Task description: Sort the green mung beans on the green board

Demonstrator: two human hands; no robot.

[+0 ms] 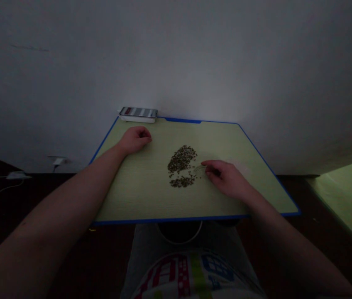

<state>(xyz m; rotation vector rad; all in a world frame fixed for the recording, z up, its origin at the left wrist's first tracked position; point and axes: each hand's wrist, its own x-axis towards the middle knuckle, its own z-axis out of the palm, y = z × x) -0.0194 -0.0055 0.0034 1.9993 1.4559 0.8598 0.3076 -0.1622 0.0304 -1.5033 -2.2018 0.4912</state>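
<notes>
A loose pile of small dark brown and pale pieces (182,160), like beads or seeds, lies mid-table, with a smaller cluster (182,181) just on the near side of it. To the right of both, my right hand (224,176) is closed in a pinch on thin, pale, curved strands (199,168) that reach toward the pieces. The strands are too faint to tell whether they are wire or thread. My left hand (135,139) rests on the tabletop left of the pile, its fingers curled in; I see nothing in it, though the inside of the hand is dark.
The pale yellow-green table (138,199) has a blue rim and stands against a grey wall (176,58). At its back left corner, a phone (138,112) lies on a white box (140,119). A faint clear sheet or bag (240,165) lies behind my right hand. A plug with cable (58,162) sits at the wall.
</notes>
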